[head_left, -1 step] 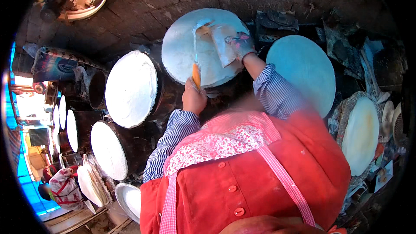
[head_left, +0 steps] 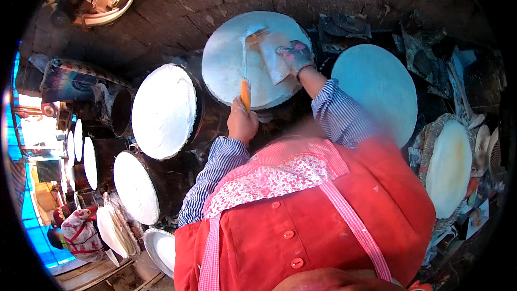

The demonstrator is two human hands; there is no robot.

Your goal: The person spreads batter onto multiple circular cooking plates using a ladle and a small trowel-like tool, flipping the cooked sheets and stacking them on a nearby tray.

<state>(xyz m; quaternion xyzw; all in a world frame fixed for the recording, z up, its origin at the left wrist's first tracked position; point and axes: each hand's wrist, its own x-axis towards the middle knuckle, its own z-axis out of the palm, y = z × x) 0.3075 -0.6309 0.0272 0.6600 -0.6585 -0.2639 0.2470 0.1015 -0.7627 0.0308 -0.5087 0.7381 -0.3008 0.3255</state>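
A round pale griddle plate [head_left: 226, 59] lies in front of me on dark brick. My left hand [head_left: 241, 124] grips the orange handle of a long thin scraper [head_left: 245, 92], whose blade reaches up across the plate. My right hand [head_left: 295, 55], in a patterned glove, presses on a thin, folded pale sheet [head_left: 269, 48] lying on the plate's right half. The blade tip meets the sheet's upper left corner. Striped sleeves and a red apron cover my arms and front.
To the left, two round plates carry white coatings [head_left: 164, 110] [head_left: 134, 186]. Right of me lie a bare bluish plate [head_left: 377, 91] and a pale round sheet on a woven stand [head_left: 447, 167]. A person in a headscarf [head_left: 75, 234] crouches lower left beside stacked white discs [head_left: 113, 229].
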